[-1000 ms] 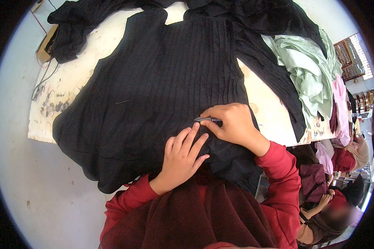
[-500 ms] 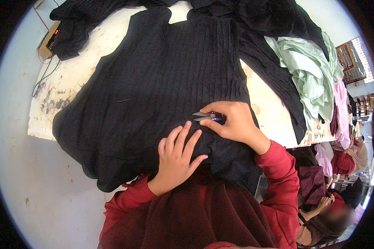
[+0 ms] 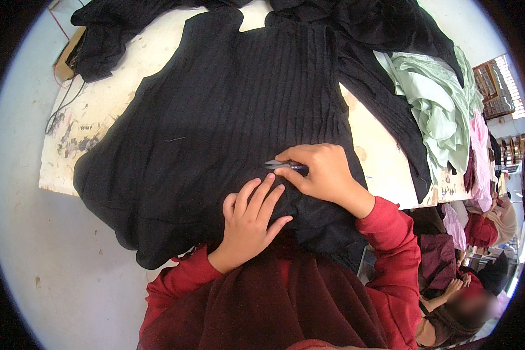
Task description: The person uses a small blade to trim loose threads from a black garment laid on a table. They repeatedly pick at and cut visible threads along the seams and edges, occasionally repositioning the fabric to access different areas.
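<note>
A black garment piece (image 3: 198, 105) with narrow pleats along its right side lies spread before me, its near edge hanging toward my lap. My right hand (image 3: 322, 172) grips small thread snips (image 3: 287, 165), whose blades point left just over the cloth. Flat on the fabric, my left hand (image 3: 252, 217) rests with its fingers spread, the fingertips close below the blades. A pale loose thread (image 3: 174, 139) lies on the garment, left of the snips. Whatever the blades touch is too small to make out.
The garment lies on a pale, stained table (image 3: 79, 131). More black cloth (image 3: 385, 32) is heaped at the far side, with light green fabric (image 3: 429, 99) and pink fabric (image 3: 479, 157) to the right. Another person (image 3: 446, 315) sits at the lower right.
My right hand has shifted slightly left with the snips, and their blades have drawn closer together. My left hand stays nearly in place on the cloth.
</note>
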Action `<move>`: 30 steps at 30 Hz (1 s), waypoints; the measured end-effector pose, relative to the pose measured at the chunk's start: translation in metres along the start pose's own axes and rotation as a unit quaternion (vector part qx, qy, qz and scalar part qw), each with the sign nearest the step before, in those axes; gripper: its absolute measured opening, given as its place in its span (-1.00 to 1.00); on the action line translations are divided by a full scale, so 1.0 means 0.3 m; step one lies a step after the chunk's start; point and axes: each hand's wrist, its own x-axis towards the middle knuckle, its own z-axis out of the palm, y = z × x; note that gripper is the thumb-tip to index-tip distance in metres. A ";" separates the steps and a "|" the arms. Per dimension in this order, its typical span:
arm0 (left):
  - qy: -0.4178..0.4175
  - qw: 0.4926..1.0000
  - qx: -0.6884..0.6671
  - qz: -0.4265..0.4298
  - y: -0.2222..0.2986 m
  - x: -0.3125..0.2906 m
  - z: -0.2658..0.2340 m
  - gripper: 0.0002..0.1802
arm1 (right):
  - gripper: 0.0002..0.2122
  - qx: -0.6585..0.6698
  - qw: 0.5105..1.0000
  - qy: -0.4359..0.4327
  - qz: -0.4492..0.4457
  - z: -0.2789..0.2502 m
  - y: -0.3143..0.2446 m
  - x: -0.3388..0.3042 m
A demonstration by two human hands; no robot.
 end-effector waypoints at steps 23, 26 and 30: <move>0.011 0.998 -0.013 -0.064 -0.007 0.000 -0.027 -0.19 | -0.80 0.036 0.999 0.018 0.009 0.002 0.016 -0.012; 0.010 0.997 -0.016 -0.075 -0.001 -0.006 -0.026 -0.16 | -0.80 0.037 0.999 0.019 -0.011 0.008 0.016 -0.013; 0.010 0.997 -0.019 -0.081 0.005 -0.017 -0.025 -0.15 | -0.80 0.048 0.998 0.026 -0.026 0.017 0.011 -0.018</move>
